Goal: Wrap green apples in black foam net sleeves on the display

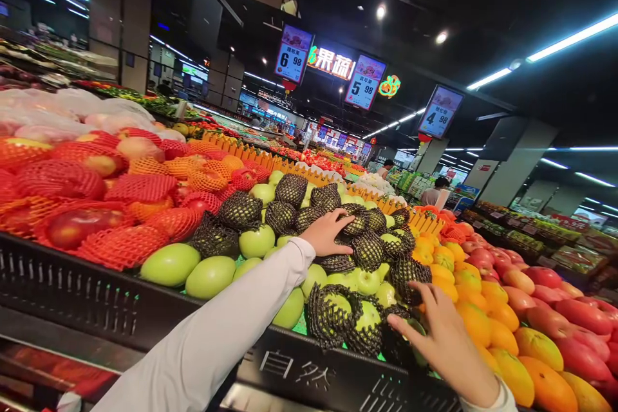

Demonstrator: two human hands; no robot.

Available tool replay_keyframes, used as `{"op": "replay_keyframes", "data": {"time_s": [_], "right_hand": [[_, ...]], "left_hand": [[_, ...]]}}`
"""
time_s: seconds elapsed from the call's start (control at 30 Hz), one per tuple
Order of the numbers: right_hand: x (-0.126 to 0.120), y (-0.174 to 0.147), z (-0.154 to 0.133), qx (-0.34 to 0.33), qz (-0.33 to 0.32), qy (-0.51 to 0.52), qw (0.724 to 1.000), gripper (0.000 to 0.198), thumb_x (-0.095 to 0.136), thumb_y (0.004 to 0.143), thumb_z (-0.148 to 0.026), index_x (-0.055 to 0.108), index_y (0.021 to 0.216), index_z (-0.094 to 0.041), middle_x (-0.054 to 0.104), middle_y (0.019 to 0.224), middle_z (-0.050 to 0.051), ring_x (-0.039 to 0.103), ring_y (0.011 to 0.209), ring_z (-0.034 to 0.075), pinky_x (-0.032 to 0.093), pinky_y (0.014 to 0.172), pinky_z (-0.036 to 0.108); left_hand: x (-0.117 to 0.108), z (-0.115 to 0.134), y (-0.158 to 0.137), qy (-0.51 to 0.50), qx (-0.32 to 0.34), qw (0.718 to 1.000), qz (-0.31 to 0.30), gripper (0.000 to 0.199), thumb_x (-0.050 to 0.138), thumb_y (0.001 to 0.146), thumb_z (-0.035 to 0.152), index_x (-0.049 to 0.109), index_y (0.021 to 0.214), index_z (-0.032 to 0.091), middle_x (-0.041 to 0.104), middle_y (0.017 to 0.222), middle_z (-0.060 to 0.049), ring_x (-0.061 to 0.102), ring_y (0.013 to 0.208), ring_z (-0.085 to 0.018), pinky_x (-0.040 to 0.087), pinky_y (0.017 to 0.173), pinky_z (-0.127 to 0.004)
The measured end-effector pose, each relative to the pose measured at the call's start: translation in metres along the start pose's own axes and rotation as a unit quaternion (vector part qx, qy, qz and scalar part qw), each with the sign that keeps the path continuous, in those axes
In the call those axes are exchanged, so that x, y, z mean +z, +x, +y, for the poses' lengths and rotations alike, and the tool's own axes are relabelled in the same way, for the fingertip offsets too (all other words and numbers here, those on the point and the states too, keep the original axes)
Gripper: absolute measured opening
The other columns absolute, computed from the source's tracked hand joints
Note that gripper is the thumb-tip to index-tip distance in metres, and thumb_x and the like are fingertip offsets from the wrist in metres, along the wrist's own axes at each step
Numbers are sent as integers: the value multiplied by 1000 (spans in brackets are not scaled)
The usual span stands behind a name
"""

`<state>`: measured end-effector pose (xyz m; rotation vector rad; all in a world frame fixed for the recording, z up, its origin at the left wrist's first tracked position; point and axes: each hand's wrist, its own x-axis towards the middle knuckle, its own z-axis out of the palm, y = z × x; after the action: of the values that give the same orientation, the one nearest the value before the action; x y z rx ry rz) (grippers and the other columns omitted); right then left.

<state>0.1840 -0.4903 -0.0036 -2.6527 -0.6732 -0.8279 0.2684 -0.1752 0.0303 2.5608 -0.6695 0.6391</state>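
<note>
Left hand (328, 233) and right hand (441, 335), fingers apart, reach among green apples (367, 281) (black nets (369, 250) probably guard against bruises).

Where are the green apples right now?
In the head view, green apples sit in the middle, between netted red fruit at left and oranges at right, the left hand over them.

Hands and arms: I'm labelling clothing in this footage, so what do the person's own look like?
The left hand and right hand are gloveless. The left sleeve is long, plain and off-white, reaching the wrist. Of the right sleeve, only a similarly pale edge shows at the picture's bottom.
</note>
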Motion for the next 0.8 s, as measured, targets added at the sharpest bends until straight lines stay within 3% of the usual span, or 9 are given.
{"op": "replay_keyframes", "data": {"time_s": [0.13,0.23,0.3,0.33,0.43,0.57,0.8], "right_hand": [[-31,85,-12,-3,148,22,989,59,55,86,-75,63,107,-21,64,108,11,60,106,31,47,98,48],[-10,147,1,43,227,11,973,49,48,92,-63,63,99,-17,66,105,15,60,104,33,45,98,48],[19,170,18,95,172,-43,979,47,44,94,-54,64,105,-13,63,112,22,56,112,37,42,101,53],[34,176,27,94,80,-46,991,46,46,93,-52,64,108,-12,62,114,23,55,115,39,42,101,54],[66,175,55,58,-64,-5,996,43,56,89,-47,68,114,-14,67,110,17,61,109,33,47,99,47],[70,169,79,30,-131,52,990,60,51,92,-53,59,138,-15,61,133,18,54,129,31,40,112,47],[57,185,93,34,-195,158,968,74,52,82,-65,58,139,-18,52,150,15,46,142,34,34,120,50]], "left_hand": [[0,-2,-1,-13,7,1000,6,88,73,81,56,40,155,22,36,157,-15,44,140,-36,37,121,-54],[0,-3,0,-16,7,1000,11,87,73,80,57,41,154,23,36,157,-15,44,141,-37,38,121,-55],[0,-4,0,-18,9,1000,11,88,73,80,58,41,154,24,37,157,-15,45,141,-37,39,120,-55],[0,-5,1,-19,11,1000,11,88,74,79,58,41,154,24,37,156,-15,45,140,-37,40,120,-55],[0,-5,2,-18,17,1000,13,87,74,79,57,42,153,25,38,154,-15,46,140,-36,39,120,-54],[-1,-6,1,-12,16,1000,11,86,73,81,56,40,153,23,37,154,-15,45,140,-35,37,122,-51],[4,3,5,63,0,998,28,81,65,87,50,37,156,17,36,156,-17,45,138,-34,38,119,-48]]}}
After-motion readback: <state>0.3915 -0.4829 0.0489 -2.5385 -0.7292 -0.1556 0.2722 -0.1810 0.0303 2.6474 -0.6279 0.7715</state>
